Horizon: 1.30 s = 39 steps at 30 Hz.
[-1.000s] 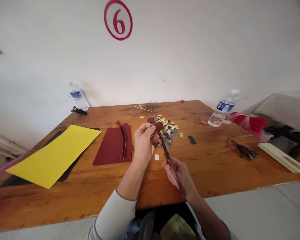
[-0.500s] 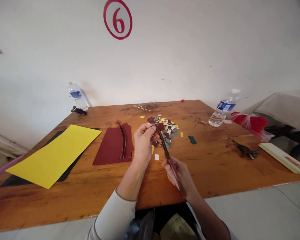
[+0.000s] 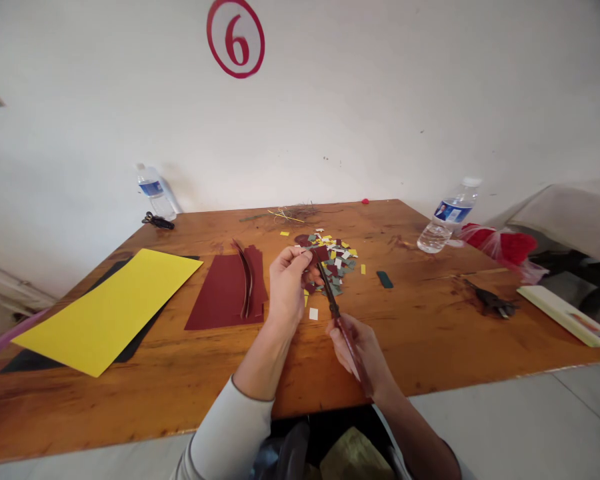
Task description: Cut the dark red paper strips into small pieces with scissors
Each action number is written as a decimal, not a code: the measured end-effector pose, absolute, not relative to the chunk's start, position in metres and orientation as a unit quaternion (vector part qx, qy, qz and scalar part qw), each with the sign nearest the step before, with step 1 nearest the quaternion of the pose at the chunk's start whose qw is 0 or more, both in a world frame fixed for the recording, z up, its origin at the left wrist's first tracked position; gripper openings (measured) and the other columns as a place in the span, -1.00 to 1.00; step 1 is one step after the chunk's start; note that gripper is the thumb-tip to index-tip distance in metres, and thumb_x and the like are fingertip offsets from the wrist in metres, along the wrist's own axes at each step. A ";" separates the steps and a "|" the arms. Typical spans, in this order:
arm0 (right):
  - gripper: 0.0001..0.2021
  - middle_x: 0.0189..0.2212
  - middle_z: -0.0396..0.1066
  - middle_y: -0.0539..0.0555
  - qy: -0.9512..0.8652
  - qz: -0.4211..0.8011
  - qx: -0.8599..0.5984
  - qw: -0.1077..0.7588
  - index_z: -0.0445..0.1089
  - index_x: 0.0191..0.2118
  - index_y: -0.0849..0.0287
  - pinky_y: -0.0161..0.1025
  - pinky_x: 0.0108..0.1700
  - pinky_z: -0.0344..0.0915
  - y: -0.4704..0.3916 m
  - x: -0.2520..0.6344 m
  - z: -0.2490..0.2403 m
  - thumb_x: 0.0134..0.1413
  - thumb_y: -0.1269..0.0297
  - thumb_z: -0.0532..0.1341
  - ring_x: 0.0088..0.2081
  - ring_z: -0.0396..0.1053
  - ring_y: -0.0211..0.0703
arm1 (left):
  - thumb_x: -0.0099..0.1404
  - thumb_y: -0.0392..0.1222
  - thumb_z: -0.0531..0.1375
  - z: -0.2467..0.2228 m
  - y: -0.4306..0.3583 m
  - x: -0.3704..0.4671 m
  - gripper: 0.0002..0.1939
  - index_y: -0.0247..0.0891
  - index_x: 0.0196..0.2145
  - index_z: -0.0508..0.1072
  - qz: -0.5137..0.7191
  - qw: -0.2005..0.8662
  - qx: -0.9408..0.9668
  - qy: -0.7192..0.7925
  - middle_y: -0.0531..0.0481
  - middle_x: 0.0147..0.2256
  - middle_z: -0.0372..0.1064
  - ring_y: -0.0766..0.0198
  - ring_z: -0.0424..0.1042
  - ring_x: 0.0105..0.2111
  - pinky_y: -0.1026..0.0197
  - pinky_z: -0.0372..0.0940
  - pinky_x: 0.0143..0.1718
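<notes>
My left hand pinches a small dark red paper piece over a heap of cut paper bits in yellow, white, green and dark red. Scissors with dark red handles are in my right hand, their blades pointing up and away to the dark red piece at my left fingertips. Whether the blades touch it is hard to tell. Left of my left hand lie dark red sheets with narrow curved strips on top. One white square rests between my wrists.
Yellow sheet over dark sheets at left. Bottles stand back left and right. A dark tool, a pale box and a red bundle in plastic lie at right; thin twigs lie at the back.
</notes>
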State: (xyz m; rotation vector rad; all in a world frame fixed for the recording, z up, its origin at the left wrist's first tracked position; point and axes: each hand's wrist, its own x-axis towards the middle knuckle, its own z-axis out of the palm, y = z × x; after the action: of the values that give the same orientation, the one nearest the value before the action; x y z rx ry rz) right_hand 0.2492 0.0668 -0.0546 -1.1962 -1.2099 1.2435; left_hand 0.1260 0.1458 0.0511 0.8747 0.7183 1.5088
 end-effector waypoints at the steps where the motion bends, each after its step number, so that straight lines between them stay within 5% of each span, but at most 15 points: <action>1: -0.49 -0.72 -0.02 -0.23 -0.498 0.514 -0.489 0.498 0.26 -0.45 0.05 -0.32 -0.65 -0.16 0.067 0.249 -0.057 0.06 -0.30 0.33 -0.70 -0.10 -0.37 | -0.01 -0.12 0.42 0.051 0.146 0.126 -0.73 -0.21 -0.48 0.39 0.648 0.586 0.376 0.309 0.15 -0.65 0.34 0.37 0.30 -0.69 0.32 0.28 -0.62; 13: -0.39 -0.68 -0.04 -0.17 -0.518 0.483 -0.481 0.517 0.22 -0.50 0.04 -0.30 -0.61 -0.14 0.071 0.245 -0.057 0.06 -0.46 0.24 -0.65 -0.06 -0.33 | -0.02 -0.15 0.36 0.053 0.145 0.126 -0.80 -0.21 -0.52 0.40 0.645 0.579 0.384 0.317 0.12 -0.67 0.33 0.36 0.30 -0.71 0.31 0.26 -0.63; 26: -0.50 -0.74 -0.04 -0.24 -0.483 0.515 -0.507 0.495 0.22 -0.50 0.03 -0.32 -0.67 -0.17 0.066 0.246 -0.041 -0.01 -0.26 0.37 -0.72 -0.10 -0.39 | -0.02 -0.19 0.34 0.052 0.148 0.127 -0.83 -0.22 -0.53 0.40 0.642 0.586 0.368 0.329 0.12 -0.66 0.33 0.38 0.30 -0.70 0.33 0.25 -0.61; 39: -0.41 -0.77 -0.06 -0.26 -0.452 0.556 -0.495 0.491 0.20 -0.52 0.03 -0.35 -0.69 -0.16 0.070 0.242 -0.033 -0.14 -0.37 0.40 -0.74 -0.12 -0.42 | -0.06 -0.21 0.33 0.049 0.155 0.128 -0.84 -0.23 -0.54 0.40 0.637 0.587 0.358 0.349 0.14 -0.63 0.31 0.39 0.31 -0.67 0.32 0.27 -0.61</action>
State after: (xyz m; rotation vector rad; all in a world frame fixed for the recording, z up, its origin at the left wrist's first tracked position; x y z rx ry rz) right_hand 0.2415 0.0703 -0.0330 -1.2019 -1.0974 1.3505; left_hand 0.1279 0.1553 0.0487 0.8357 0.8130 1.4848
